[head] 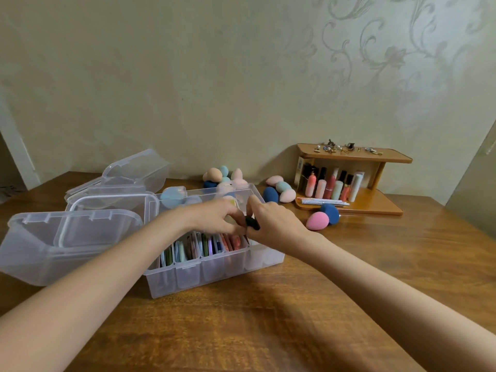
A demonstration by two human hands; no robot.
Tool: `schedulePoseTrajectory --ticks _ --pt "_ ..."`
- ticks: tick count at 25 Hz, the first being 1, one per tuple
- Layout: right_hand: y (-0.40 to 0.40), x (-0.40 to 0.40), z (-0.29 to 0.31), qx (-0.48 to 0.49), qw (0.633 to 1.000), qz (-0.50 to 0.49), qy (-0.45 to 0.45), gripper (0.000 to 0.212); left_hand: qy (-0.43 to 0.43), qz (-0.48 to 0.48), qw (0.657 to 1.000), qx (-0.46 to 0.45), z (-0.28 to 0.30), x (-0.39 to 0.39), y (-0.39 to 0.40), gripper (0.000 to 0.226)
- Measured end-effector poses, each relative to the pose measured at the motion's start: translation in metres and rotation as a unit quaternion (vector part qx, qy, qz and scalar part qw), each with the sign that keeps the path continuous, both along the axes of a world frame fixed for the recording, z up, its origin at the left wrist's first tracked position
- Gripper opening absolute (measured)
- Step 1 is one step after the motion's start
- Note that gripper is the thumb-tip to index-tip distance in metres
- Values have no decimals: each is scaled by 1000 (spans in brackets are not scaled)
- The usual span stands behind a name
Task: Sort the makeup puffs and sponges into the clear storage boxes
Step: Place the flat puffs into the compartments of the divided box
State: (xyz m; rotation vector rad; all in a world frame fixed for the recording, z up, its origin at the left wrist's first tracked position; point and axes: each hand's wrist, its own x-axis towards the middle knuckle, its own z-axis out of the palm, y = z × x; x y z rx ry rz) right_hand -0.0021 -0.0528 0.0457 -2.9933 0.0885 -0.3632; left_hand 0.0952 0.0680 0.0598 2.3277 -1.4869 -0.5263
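From the head view, the right hand (271,220) pinches a black puff (252,223) over the divided clear box (214,269) on the table (268,318). The left hand (217,217), fingers curled, touches the same puff. Loose sponges (317,220) lie beyond.

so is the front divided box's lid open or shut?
Open: the divided box shows its upright puffs uncovered, both hands reaching inside.

One head-worn wide-angle view looks forward and down over the wooden table (295,304) — close above it — facing the papered wall (214,76) behind.
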Motion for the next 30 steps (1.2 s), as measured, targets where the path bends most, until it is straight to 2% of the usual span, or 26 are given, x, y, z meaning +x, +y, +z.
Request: schedulePoseTrajectory --ticks 3,9,16,18,20,22,26,30 --pt "0 -4 -3 -12 1000 1 3 14 1 4 1000 -2 0 0 1 24" --pt "-15 -4 4 29 996 43 76 26 6 -10 1000 -11 0 1 1 21" --pt "-21 10 15 32 983 70 164 30 37 33 995 -86 2 14 3 14" --pt "-39 18 28 77 987 46 132 25 -27 68 989 -130 8 19 1 11" --pt "-69 38 37 122 992 -21 28 21 -91 114 975 -164 12 27 -2 11" --pt "-96 69 35 169 982 -78 -11 21 -113 146 972 -146 11 35 -6 15" --pt "-111 132 4 192 977 -79 56 23 -171 143 975 -22 -1 51 -7 29" --pt "-100 170 -20 205 972 -80 83 28 -177 134 975 9 -4 60 -4 29"
